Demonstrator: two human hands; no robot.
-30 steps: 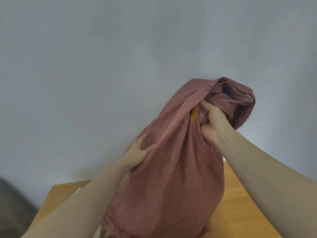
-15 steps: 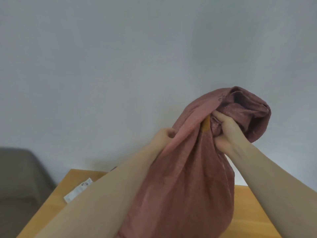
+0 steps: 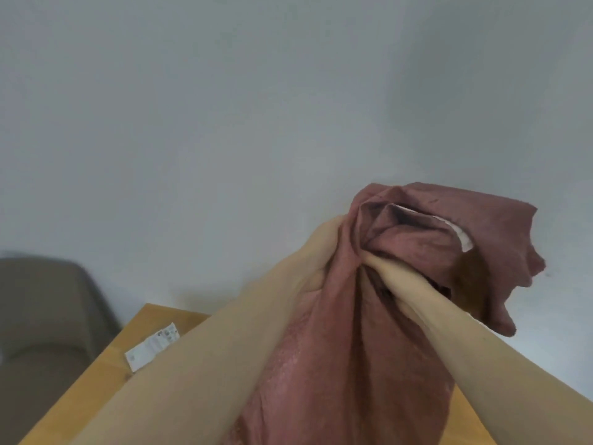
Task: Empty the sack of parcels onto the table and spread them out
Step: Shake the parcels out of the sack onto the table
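Wooden table [image 3: 96, 390], grey wall [image 3: 224, 123], brown chair [image 3: 48, 313]

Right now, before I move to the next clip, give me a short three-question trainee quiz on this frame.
1. True or false: both hands grip the sack.
2. What lies on the table left of the left arm? A) white label B) scissors C) cup
3. Fill in: the sack is held ____ the table.

Key:
1. True; the left hand and right hand clutch the cloth near its top.
2. A, the white label.
3. Above.
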